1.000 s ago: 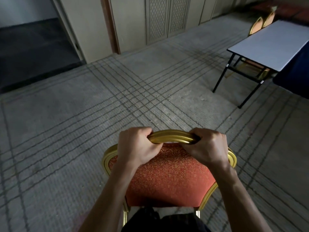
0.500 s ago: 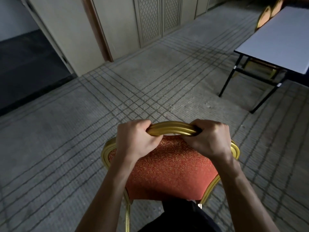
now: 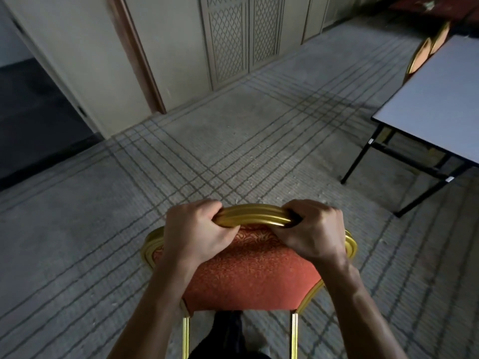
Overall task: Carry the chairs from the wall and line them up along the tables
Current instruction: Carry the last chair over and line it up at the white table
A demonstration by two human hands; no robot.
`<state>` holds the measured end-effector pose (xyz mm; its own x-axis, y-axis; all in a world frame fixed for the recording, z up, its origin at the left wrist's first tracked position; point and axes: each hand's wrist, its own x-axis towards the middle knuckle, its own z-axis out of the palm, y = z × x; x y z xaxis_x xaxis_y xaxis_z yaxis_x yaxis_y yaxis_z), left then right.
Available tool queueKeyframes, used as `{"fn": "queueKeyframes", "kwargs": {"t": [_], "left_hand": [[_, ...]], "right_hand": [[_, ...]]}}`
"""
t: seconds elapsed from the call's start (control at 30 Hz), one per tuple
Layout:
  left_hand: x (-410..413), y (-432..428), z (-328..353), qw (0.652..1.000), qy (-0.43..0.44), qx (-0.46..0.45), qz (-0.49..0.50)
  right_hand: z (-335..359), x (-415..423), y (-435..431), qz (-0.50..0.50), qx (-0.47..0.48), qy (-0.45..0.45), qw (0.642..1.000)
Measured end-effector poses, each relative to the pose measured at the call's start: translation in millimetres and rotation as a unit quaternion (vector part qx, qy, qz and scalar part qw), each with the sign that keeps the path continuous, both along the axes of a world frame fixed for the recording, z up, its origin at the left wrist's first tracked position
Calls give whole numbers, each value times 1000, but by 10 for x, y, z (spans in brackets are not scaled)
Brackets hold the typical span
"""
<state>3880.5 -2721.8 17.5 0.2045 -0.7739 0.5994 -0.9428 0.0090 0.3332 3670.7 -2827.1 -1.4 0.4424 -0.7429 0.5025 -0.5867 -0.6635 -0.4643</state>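
A chair point(image 3: 252, 278) with a gold frame and red patterned padding is right in front of me, seen from behind and above. My left hand point(image 3: 193, 233) grips the left part of its curved gold top rail. My right hand point(image 3: 312, 230) grips the right part of the same rail. Only the chair's back and the tops of two gold legs show; its seat is hidden. A white-topped folding table point(image 3: 440, 110) with black legs stands at the right edge.
Two more gold-backed chairs point(image 3: 425, 51) stand beyond the table's far side. A beige panelled wall point(image 3: 233, 40) runs across the top, with a dark doorway point(image 3: 31, 112) at the left. Grey lined carpet point(image 3: 233, 156) lies between me and the table.
The view has swung left and moved forward: the table has slid to the right edge and looks nearer. Both hands keep the same hold on the chair rail.
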Motion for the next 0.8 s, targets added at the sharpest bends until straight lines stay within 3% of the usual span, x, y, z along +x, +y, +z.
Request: {"fn": "queueKeyframes", "kwargs": {"t": [0.43, 0.8], "left_hand": [[1117, -3239, -172, 998, 36, 31, -48], [1337, -5771, -266, 992, 33, 60, -103]], "right_hand": [[-9, 959, -2891, -90, 18, 55, 994], [-165, 1127, -5189, -123, 26, 24, 992]]}}
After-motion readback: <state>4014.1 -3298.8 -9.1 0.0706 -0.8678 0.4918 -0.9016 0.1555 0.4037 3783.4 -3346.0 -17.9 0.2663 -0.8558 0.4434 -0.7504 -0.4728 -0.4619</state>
